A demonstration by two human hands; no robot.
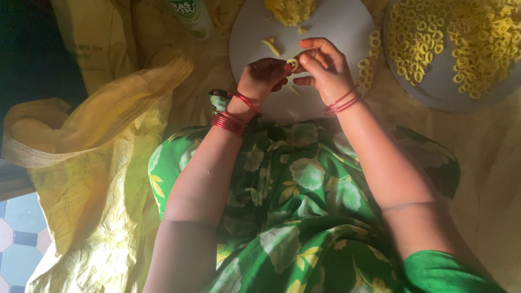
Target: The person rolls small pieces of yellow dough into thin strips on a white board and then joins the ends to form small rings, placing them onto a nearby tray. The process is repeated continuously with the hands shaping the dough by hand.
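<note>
Above the round white board (325, 21), I pinch a small yellow dough ring (293, 63) between my left hand (264, 77) and right hand (325, 68), both grips clamped on it to close its loop, finished rings (461, 38) lying right of the board.

At the upper middle of the frame a round grey board (336, 27) lies on a pale yellow cloth (488, 163), with the left hand (263, 76) and right hand (325, 68) meeting over its lower part and pinching a small yellow dough ring (293, 63) between their fingertips. A heap of yellow dough (290, 10) sits at the board's top edge, a short dough strip (271, 47) lies just left of the hands, and a row of finished rings (369, 59) runs along the board's right rim. To the upper right lies a round grey tray (434, 97) carrying many dough rings (461, 38), while a crumpled yellow plastic sack (97, 163) fills the left side and a patterned tiled floor (16, 239) shows at the lower left.
</note>
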